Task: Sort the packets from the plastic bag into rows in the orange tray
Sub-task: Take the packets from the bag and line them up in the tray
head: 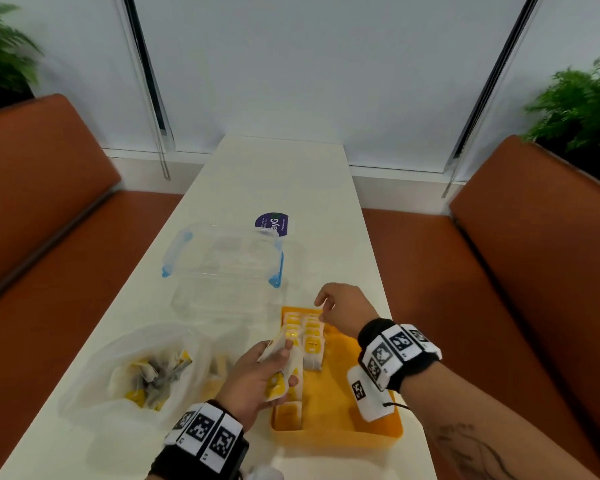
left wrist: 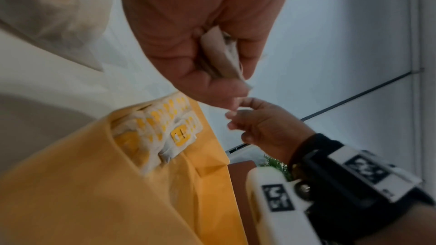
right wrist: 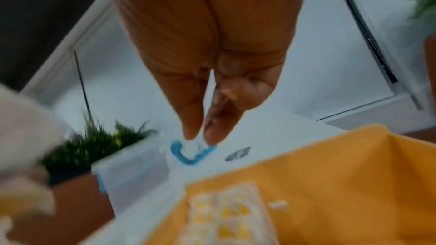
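Packets (head: 311, 342) stand in two rows along the left side of the orange tray (head: 340, 433), which sits at the near right of the table (head: 274, 174). My left hand (head: 253, 379) hovers over the tray's left edge with its fingers and thumb curled round a small stack of white-and-yellow packets (head: 278, 367); the left wrist view shows the stack's edges pinched between thumb and fingers. My right hand (head: 343, 308) is above the tray's far end, fingers curled with thumb and forefinger tips close together; the right wrist view is too blurred for me to tell whether anything is pinched between them. One small white scrap (right wrist: 278, 205) lies on the bare tray floor beside the rows. At the near left of the table sits the plastic bag (head: 132, 372), open, with more packets heaped inside. Beyond it, mid-table, lies a clear container with blue clips (head: 222, 258), and just past that a round purple sticker (head: 272, 223).
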Demonstrator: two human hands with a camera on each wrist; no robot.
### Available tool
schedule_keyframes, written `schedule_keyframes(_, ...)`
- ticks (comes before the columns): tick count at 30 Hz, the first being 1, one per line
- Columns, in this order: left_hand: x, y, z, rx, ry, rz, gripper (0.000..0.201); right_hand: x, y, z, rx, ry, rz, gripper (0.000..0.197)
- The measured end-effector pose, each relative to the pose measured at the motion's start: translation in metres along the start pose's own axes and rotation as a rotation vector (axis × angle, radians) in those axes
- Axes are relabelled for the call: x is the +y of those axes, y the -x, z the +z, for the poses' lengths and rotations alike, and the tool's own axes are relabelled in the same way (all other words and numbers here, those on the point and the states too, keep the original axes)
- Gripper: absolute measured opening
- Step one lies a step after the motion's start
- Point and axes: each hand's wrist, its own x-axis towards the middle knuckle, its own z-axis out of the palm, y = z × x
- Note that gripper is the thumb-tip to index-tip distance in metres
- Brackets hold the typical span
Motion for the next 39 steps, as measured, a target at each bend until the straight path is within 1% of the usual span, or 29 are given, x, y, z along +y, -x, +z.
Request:
schedule_keyframes(1, 0.0, -0.001, 0.001, -0.002, -0.022, 0.005, 0.019, -0.003, 0.005, -0.007, -0.031, -0.061, -0.039, 0.026)
schedule_keyframes(3, -0.002, -0.003, 0.003, -0.021, -0.063, 0.006, 0.016, -0.013, 0.017, -0.019, -0.174, -0.13, -0.137, 0.035)
schedule_keyframes(5, -0.002, -0.003, 0.006, -0.055, -0.098, 0.005, 0.016, -0.022, 0.029, -0.023, -0.309, -0.137, -0.228, 0.036)
schedule_keyframes(6, -0.002, -0.002, 0.007, -0.075, -0.118, 0.007, 0.021, -0.024, 0.034, -0.023, -0.342, -0.118, -0.269, 0.034)
schedule_keyframes(8, -0.001, -0.002, 0.011, -0.104, -0.16, 0.009, 0.029, -0.027, 0.04, -0.018, -0.326, -0.096, -0.31, 0.025)
schedule_keyframes(11, -0.002, -0.002, 0.014, -0.107, -0.178, 0.001, 0.028, -0.024, 0.039, -0.012, -0.213, -0.21, -0.255, 0.016)
schedule_keyframes(13, -0.005, -0.003, 0.012, -0.086, -0.164, -0.015, 0.029, -0.02, 0.038, -0.015, -0.175, -0.274, -0.206, 0.014)
schedule_keyframes(17, -0.008, -0.004, 0.008, -0.031, -0.127, -0.032, 0.01, -0.014, 0.041, -0.023, -0.201, -0.352, -0.126, 0.011)
schedule_keyframes(18, -0.008, -0.005, 0.008, -0.018, -0.121, -0.034, 0.009, -0.014, 0.042, -0.024, -0.216, -0.369, -0.11, 0.012)
schedule_keyframes(22, -0.008, -0.007, 0.006, 0.056, -0.104, -0.044, 0.012, -0.012, 0.044, -0.03, -0.224, -0.45, -0.033, 0.022)
schedule_keyframes(24, -0.007, -0.008, 0.002, 0.091, -0.092, -0.035, 0.013, -0.011, 0.044, -0.031, -0.218, -0.465, -0.007, 0.016)
schedule_keyframes(26, -0.006, -0.008, -0.002, 0.112, -0.088, -0.026, 0.013, -0.008, 0.042, -0.029, -0.23, -0.362, -0.01, 0.005)
schedule_keyframes(29, -0.003, -0.008, -0.005, 0.124, -0.077, -0.015, 0.014, -0.004, 0.033, -0.016, -0.303, -0.097, 0.016, 0.024)
schedule_keyframes(33, -0.003, -0.006, -0.006, 0.129, -0.065, -0.004, 0.014, -0.003, 0.019, 0.008, -0.399, 0.139, 0.061, 0.03)
schedule_keyframes(36, -0.003, -0.004, -0.007, 0.13, -0.068, -0.002, 0.015, -0.004, 0.008, 0.021, -0.4, 0.206, 0.042, 0.029)
schedule_keyframes(39, -0.003, -0.003, -0.008, 0.125, -0.071, -0.003, 0.015, -0.008, 0.002, 0.027, -0.349, 0.319, -0.001, 0.028)
